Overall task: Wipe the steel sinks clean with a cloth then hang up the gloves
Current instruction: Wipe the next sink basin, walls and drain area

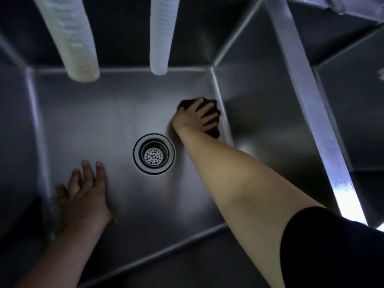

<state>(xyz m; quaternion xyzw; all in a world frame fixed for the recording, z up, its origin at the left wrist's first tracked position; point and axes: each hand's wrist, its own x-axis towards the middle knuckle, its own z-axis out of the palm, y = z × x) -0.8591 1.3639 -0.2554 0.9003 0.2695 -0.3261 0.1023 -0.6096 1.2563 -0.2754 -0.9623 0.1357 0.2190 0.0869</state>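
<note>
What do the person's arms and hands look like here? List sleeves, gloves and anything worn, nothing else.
Both hands are bare, with no gloves. The right hand leads to a bare forearm, with a short black sleeve covering the upper arm. The left hand and its forearm are bare too; no sleeve shows on that side within the picture. No watch, ring or bracelet can be seen.

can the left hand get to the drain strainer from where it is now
Probably yes. The left hand rests open on the sink floor, and only bare steel lies between it and the drain strainer. The right hand, pressing the dark cloth, is beyond the drain.
</note>
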